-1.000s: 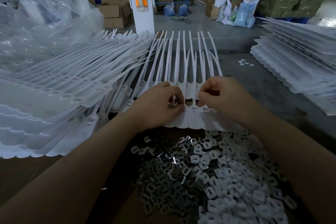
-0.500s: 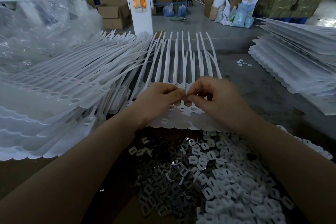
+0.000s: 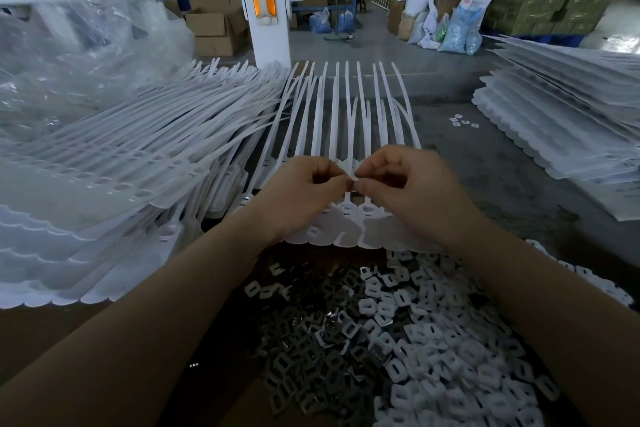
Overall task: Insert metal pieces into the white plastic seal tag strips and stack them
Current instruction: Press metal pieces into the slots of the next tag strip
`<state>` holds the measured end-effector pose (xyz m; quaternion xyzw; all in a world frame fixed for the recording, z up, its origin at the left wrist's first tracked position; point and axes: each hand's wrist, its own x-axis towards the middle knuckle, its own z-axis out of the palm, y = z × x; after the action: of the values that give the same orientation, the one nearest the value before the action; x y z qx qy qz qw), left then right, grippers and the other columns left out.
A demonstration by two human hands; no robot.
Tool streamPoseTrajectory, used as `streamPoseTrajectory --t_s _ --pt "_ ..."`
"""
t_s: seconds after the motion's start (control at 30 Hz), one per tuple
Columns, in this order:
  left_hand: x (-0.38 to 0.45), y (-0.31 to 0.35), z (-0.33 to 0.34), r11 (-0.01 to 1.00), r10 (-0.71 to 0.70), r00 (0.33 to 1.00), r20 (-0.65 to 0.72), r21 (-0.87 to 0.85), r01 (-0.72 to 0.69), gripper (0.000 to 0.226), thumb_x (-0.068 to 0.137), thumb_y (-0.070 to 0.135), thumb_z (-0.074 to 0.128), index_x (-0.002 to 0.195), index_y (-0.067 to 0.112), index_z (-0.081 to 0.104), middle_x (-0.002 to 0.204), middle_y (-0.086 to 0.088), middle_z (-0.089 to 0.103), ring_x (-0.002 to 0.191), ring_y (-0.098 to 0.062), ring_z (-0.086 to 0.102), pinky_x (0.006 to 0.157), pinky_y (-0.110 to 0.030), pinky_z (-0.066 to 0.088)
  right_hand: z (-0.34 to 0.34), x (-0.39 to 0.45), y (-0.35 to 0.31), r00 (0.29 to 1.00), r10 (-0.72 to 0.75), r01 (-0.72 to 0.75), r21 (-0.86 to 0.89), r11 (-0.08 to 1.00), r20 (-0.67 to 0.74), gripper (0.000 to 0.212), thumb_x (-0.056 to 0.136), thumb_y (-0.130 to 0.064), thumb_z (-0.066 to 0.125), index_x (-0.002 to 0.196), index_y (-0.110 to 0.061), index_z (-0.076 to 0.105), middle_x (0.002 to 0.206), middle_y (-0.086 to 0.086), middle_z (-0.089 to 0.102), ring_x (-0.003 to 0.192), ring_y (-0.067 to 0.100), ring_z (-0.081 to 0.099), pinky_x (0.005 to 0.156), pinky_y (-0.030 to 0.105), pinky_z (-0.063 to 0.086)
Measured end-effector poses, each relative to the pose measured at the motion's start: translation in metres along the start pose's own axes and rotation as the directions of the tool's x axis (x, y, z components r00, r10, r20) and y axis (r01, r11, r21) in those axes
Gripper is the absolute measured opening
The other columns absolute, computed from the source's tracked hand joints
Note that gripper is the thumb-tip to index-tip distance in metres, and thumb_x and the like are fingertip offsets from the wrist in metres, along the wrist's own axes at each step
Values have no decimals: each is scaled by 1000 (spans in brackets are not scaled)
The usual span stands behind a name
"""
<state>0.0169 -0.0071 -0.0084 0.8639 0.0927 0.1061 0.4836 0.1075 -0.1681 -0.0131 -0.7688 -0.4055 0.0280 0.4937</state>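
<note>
Hands are held together at the centre of the view, above the near end of a sheet of white tag strips (image 3: 349, 135). The left hand (image 3: 304, 194) is curled, its thumb and forefinger pinched at the point where both hands meet. The right hand (image 3: 412, 191) is curled likewise, and a small pale piece (image 3: 354, 178) is pinched between the fingertips of the two hands; whether it is metal or plastic cannot be told. The piece is held just above the slotted heads (image 3: 346, 210) of the strips, which lie in a row at the near edge of the sheet. The thin tails of the strips are extended toward 12 o'clock.

A heap of loose pieces (image 3: 381, 340) is spread at 6 o'clock, below the forearms: dark metal pieces on its left side, white pieces on its right. A large stack of strip sheets (image 3: 104, 191) is fanned out at 9 o'clock, touching the working sheet on its left. A second stack (image 3: 561, 121) is placed at 2 o'clock, well apart from the hands. A few stray pieces (image 3: 462, 121) are scattered on the grey surface (image 3: 485, 191) near that stack. Crumpled clear plastic film (image 3: 79, 55) is seen at 10 o'clock, and a white post (image 3: 266, 28) with an orange panel stands at 12 o'clock.
</note>
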Motion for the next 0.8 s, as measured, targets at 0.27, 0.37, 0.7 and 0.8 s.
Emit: streamPoseTrajectory --t_s 0.27,0.37,0.7,0.8 --pt "-1 3 3 996 84 995 -52 28 -83 13 92 27 65 81 26 72 82 -9 71 82 -30 64 68 -32 51 -5 2 0 994 110 -110 -27 994 -2 6 90 -24 68 85 -23 71 70 -11 67 62 -2 61 56 11 45" --pt "-2 4 3 994 103 993 -60 45 -100 14 92 27 65 79 30 70 82 -6 71 82 -28 65 68 -32 51 -4 1 -3 992 122 -121 -46 992 27 6 90 -24 68 85 -21 71 76 -7 70 74 10 66 68 24 54" --pt "-2 -4 3 863 26 991 128 498 -87 44 73 65 68 109 42 60 112 14 47 111 -9 39 95 -34 25 -13 5 2 975 183 -129 -348 929 127 16 88 -24 68 73 -27 62 82 -12 61 77 1 58 79 28 47" --pt "-2 -3 3 861 32 992 122 500 -89 51 69 66 72 111 42 57 115 12 45 112 -9 36 91 -31 20 -11 5 -1 967 203 -125 -403 907 155 15 85 -28 69 71 -29 62 90 -13 58 85 8 55 94 45 46"
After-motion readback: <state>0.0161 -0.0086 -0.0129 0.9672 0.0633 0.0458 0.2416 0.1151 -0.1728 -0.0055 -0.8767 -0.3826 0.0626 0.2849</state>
